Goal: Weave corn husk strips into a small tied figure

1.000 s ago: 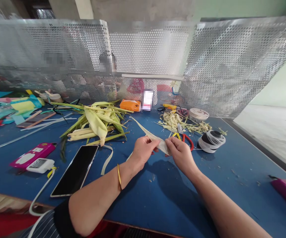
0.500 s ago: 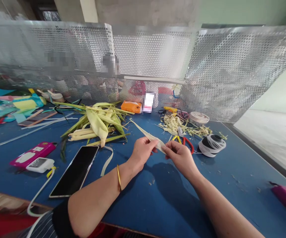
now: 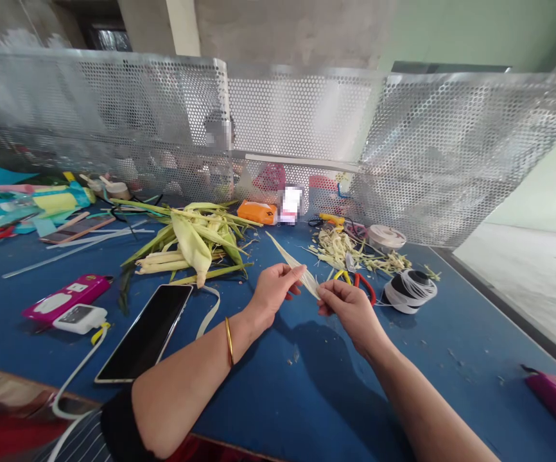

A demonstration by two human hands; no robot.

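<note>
A pale, narrow corn husk (image 3: 311, 283) is stretched between my hands above the blue table, its pointed tip rising up and to the left. My left hand (image 3: 274, 292), with a gold bangle on the wrist, pinches the husk around its middle between thumb and fingers. At the husk's lower right end, my right hand (image 3: 348, 311) grips it between thumb and fingertips. Just beyond the right hand lie scissors (image 3: 365, 287) with red and yellow handles, partly hidden by it. A spool of white string (image 3: 409, 292) stands to their right.
Green corn husks (image 3: 191, 244) are heaped at left centre, with shredded husk scraps (image 3: 338, 246) at right. A black-screened phone (image 3: 147, 333) lies near my left forearm, beside a magenta device (image 3: 69, 298). An orange packet (image 3: 257, 212) stands before the perforated metal screen (image 3: 297, 109).
My hands have moved slightly apart along the husk, showing more of it between them. The camera view has tilted up a little. Both hands still hold the husk.
</note>
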